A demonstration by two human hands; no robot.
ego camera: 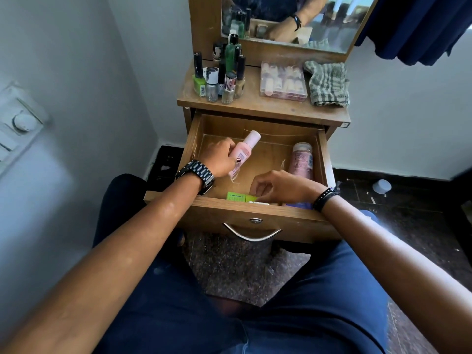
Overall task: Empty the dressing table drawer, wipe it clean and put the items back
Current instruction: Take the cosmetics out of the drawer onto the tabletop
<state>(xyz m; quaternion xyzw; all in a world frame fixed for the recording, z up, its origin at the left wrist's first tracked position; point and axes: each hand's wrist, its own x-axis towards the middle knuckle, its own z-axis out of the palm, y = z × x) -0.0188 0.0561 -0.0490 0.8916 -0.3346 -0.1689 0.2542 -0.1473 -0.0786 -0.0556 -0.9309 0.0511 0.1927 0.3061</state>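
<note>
1. The wooden surface [255, 104] is carrying a cluster of nail polish bottles [219, 77] at its left end.
2. A clear plastic case [283, 81] is lying at the centre.
3. A striped folded cloth [328, 84] is lying at the right end, just beside the case.
4. The dark floor [413, 215] is carrying a small white cap [381, 186].

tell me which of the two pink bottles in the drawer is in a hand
The pale pink bottle with the rounded cap, gripped by the left hand. The darker pink bottle lies untouched by the drawer right wall.
</note>
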